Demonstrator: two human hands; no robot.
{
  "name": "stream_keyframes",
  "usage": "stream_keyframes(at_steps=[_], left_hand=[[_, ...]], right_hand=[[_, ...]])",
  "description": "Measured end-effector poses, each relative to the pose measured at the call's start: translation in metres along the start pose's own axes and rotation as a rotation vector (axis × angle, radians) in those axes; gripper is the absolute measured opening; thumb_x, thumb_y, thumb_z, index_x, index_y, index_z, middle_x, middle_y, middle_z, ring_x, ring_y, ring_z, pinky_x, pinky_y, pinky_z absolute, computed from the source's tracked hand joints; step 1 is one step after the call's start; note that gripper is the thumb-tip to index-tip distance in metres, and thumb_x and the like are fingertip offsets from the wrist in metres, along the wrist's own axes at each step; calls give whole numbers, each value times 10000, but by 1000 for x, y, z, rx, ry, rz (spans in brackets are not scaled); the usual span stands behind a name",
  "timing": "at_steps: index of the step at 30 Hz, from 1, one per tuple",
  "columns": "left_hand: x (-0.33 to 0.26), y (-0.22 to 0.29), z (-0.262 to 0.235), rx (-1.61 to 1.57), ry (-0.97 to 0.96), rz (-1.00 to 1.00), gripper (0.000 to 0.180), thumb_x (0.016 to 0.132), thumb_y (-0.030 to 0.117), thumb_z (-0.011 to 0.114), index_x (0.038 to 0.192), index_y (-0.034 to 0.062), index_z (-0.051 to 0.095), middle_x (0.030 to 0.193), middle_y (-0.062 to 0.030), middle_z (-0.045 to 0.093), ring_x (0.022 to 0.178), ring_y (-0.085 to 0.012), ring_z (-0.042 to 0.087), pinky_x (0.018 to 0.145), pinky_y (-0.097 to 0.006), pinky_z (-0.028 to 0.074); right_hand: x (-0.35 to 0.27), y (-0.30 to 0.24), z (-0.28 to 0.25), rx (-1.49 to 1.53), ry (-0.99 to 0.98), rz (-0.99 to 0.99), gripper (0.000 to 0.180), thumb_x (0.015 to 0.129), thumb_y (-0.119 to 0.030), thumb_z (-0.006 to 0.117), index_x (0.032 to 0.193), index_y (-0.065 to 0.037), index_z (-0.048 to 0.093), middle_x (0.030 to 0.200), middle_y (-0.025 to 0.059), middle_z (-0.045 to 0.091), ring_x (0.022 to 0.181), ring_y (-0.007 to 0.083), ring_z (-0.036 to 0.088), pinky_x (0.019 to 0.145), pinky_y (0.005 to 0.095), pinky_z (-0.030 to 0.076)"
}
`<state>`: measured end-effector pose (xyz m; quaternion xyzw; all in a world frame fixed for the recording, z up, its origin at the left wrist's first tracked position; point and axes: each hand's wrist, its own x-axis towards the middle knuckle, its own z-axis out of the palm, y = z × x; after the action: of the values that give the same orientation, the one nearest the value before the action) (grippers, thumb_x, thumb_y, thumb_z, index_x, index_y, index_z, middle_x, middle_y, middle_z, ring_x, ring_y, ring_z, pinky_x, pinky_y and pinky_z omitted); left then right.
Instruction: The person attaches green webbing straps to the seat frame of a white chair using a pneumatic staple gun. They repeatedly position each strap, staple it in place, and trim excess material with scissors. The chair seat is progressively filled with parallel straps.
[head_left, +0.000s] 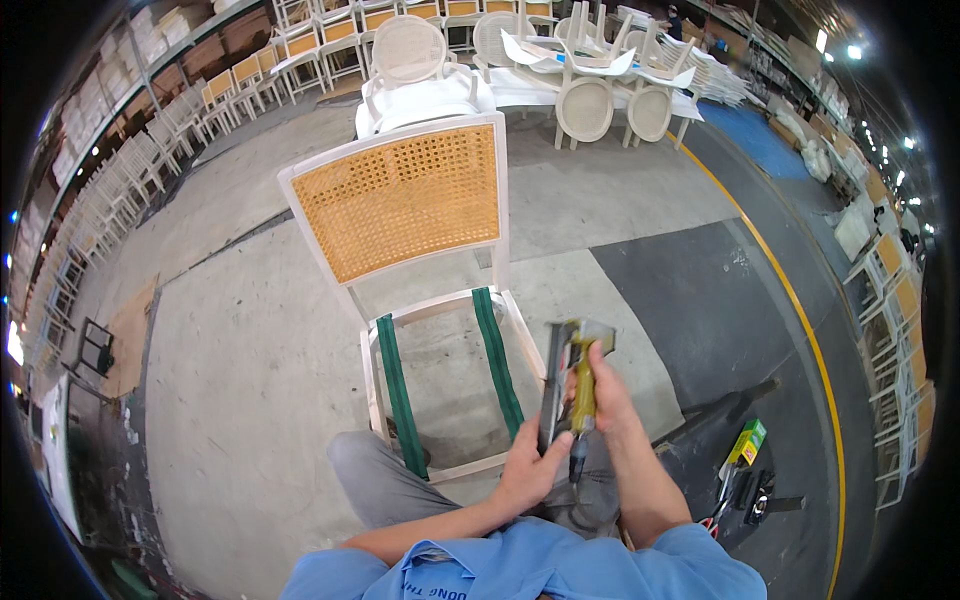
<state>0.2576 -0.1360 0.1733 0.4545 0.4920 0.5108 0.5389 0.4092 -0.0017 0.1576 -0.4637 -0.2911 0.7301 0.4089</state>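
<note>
A: Right at the bottom edge we have a smooth blue shirt [540, 570], then soft grey trousers [385, 480], and now the hands!

B: The right hand [610, 395] is wrapped firmly round the yellow-green body of a power tool [583, 395], just right of centre.

A: And the left hand [528, 472]?

B: Gripping too: thumb and fingers straddle the lower end of the tool's dark, straight bar, some fingertips hidden behind it.

A: Does that tool touch the chair [465, 468]?

B: I can't tell; the bar overlaps the right seat rail from here. The chair stands mid-frame, pale and slim-railed, its seat open.

A: Two flat green straps [400, 400] run front to back across it, ribbed lengthwise!

B: Above them, a honey-coloured cane panel [400, 200], finely woven, with a more open mesh along the top.

A: Lower right, a yellow-and-green box [747, 442] lies on dark matting [690, 285].

B: Beyond, top centre, white-covered chairs [425, 95] with rounded backs, and at upper left, a curving row of pale chairs [160, 150] below loaded shelving [160, 50].
</note>
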Motion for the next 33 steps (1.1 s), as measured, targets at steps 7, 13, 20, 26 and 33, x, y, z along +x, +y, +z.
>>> stream_keyframes(at_steps=[7,13,20,26,33], left_hand=[[23,8,-23,-326,78,-61,381,1097,238,550,1404,22,482,914,-24,618,820,-93,600,764,-268,502],[70,-4,-83,-301,-183,-127,502,1130,376,432,1486,22,437,872,-36,622,834,-106,585,779,-278,478],[155,-87,-119,-92,-104,-45,589,1119,480,417,1464,8,490,1082,-92,642,994,-190,606,949,-346,480],[199,-173,-139,133,303,-486,591,1006,423,655,1403,-6,567,1140,-161,726,1054,-264,694,936,-393,534],[209,-217,-125,-76,239,-597,378,951,303,747,1142,-18,689,908,-93,713,799,-196,642,724,-363,511]], right_hand=[[-22,18,39,-227,-87,-20,604,982,-657,594,984,-55,638,787,25,617,648,135,611,588,291,519],[0,5,58,-129,-82,-27,528,949,-570,698,1022,-50,642,795,39,638,662,169,629,623,326,540],[97,-36,94,-390,-197,98,347,955,-370,766,1069,-59,663,831,57,653,601,166,608,556,334,522],[220,-26,125,-696,-30,40,316,945,-321,786,1024,-36,677,841,54,664,559,148,592,475,314,493],[295,17,117,-719,81,54,319,947,-340,783,985,-41,679,846,51,668,532,159,580,439,318,475]])
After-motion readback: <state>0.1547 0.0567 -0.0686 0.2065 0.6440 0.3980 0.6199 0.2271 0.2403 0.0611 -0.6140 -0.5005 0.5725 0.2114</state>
